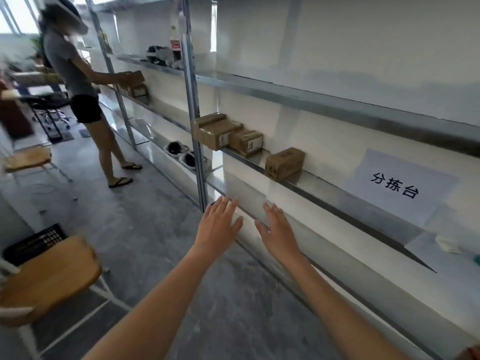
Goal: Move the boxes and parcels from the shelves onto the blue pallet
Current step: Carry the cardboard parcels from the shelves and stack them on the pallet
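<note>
The fingers [226,203] of the left hand [217,227] are straight and slightly spread, holding nothing; the fingers [272,210] of the right hand [279,233] are likewise extended and hold nothing. Both hands are raised palm-down in front of the metal shelving [324,100], just apart from each other, with the forearms reaching in from the lower edge of the view.

Beyond the hands, on the middle shelf, three cardboard boxes are visible: a large box [215,131] beside the upright post [193,113], a smaller box [246,141] touching it, and a single box [284,163] standing apart to the right. A white paper sign [400,185] with printed characters hangs on the wall farther right.

At the far left a second person [75,81] stands at the shelving, holding a box [133,77]. Two wooden-seated chairs [49,279] stand on the concrete floor [155,242]. The blue pallet is not in view
</note>
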